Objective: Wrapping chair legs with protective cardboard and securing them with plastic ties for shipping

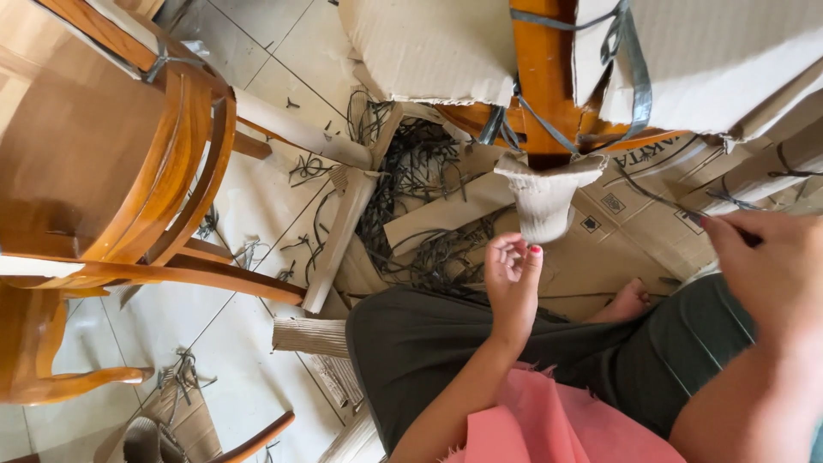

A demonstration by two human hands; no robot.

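Nearest, the right hand (767,270) pinches a dark strap (677,206), while the left hand (512,279) hovers empty, fingers loosely curled. Beyond, flattened brown cardboard (626,231) with small square black labels covers the floor beneath a strapped, cardboard-wrapped chair leg (544,201).

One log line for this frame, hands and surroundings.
left hand: empty, fingers curled | right hand: pinching dark strap | nearby: cardboard-wrapped chair leg

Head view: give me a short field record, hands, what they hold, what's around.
left hand: empty, fingers curled, above the lap
right hand: pinches a thin dark strap
strap run: toward the wrapped chair leg
floor: cardboard sheets, pile of cut straps
left side: bare wooden chair
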